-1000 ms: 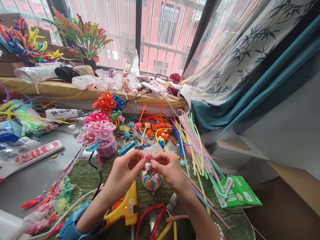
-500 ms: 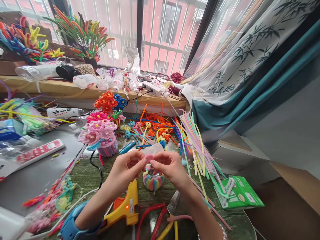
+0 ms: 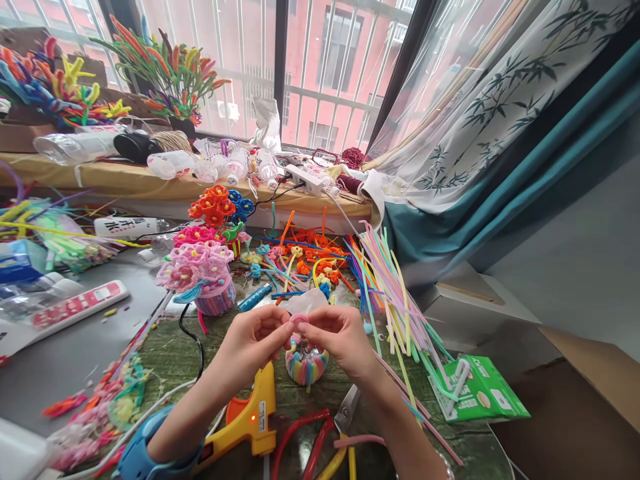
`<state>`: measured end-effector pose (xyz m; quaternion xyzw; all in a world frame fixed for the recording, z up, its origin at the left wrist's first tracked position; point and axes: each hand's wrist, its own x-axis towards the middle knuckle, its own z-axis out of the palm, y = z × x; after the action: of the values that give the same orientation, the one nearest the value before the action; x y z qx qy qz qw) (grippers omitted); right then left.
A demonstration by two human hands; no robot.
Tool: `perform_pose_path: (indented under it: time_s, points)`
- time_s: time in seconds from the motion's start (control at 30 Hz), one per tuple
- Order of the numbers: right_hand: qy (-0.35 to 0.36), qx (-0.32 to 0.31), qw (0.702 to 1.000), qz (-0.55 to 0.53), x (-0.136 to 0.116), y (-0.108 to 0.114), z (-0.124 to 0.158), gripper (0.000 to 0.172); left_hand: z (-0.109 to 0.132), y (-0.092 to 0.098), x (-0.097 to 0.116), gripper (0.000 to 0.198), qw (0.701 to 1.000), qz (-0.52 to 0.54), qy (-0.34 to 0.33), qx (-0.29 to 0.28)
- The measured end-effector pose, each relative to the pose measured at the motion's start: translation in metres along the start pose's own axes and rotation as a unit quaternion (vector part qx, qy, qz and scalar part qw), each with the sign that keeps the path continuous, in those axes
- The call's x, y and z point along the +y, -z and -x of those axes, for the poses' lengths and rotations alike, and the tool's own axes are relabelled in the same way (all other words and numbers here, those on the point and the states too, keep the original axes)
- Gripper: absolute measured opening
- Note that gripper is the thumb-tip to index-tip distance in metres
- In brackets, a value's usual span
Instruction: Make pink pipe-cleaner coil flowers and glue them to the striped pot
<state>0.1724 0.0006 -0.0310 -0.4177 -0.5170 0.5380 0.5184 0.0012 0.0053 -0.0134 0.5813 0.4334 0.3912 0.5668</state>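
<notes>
Fingers (image 3: 281, 331): left hand (image 3: 253, 339) and right hand (image 3: 341, 340) pinch pink piece (image 3: 299, 319), partly covered
Striped pot (image 3: 307, 374): top partly behind fingers

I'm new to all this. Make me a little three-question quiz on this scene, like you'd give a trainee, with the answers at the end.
1. True or false: the yellow glue gun has a small light glowing.
2. Multiple choice: what colour is the band worn on the left arm? A) red B) blue C) yellow
3. Short answer: what do the left hand and the right hand both pinch?

Key: 1. True. 2. B. 3. A small pink piece.
</notes>
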Motion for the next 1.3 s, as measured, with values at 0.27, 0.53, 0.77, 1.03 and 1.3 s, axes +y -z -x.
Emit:
perform_pose_path:
  time_s: [0.27,0.53,0.77,1.03,1.3]
  points:
    - [-0.01,0.017,1.0,-0.009,-0.005,0.0,0.001,0.025,0.002,-0.002,-0.001,0.033,0.998,-0.019,-0.056,0.025]
    - [-0.001,0.018,0.999,-0.029,-0.005,-0.002,0.003,0.024,0.004,-0.004,-0.001,0.03,0.998,0.015,-0.059,0.016]
    - [-0.01,0.009,0.999,-0.047,-0.005,-0.001,0.003,0.02,0.004,-0.005,-0.001,0.027,0.996,0.006,-0.086,0.018]
    - [0.006,-0.003,0.999,-0.035,-0.008,-0.002,0.006,0.02,0.007,-0.004,0.0,0.023,0.994,-0.007,-0.105,0.026]
    - [0.0,-0.022,1.0,-0.006,-0.01,0.009,0.001,0.024,0.006,-0.002,-0.007,0.015,0.979,-0.098,-0.173,0.034]
